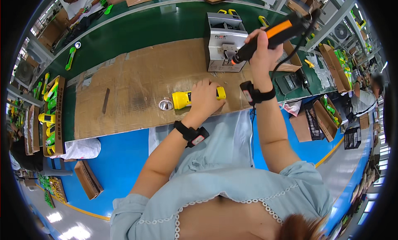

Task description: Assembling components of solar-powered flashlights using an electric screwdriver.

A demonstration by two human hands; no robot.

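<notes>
My left hand (203, 98) is wrapped over a yellow flashlight (180, 100) lying on its side on the cardboard sheet. Beside the flashlight's wide end sits a round, shiny reflector (166, 104). Raised on the right, my right hand (264, 53) grips a black electric screwdriver (271, 36) with an orange stripe, its cord hanging behind the wrist. The driver slants down to the left, and its tip is at the front of a grey metal screw feeder (217, 64). Whether the tip touches the feeder or carries a screw cannot be made out.
A worn cardboard sheet (137, 82) covers the green bench (166, 26). A dark flat strip (106, 101) lies on it. Boxes of flashlights stand left (60, 115) and right (335, 68). A black power unit (289, 83) sits near the right edge. Other people work farther off.
</notes>
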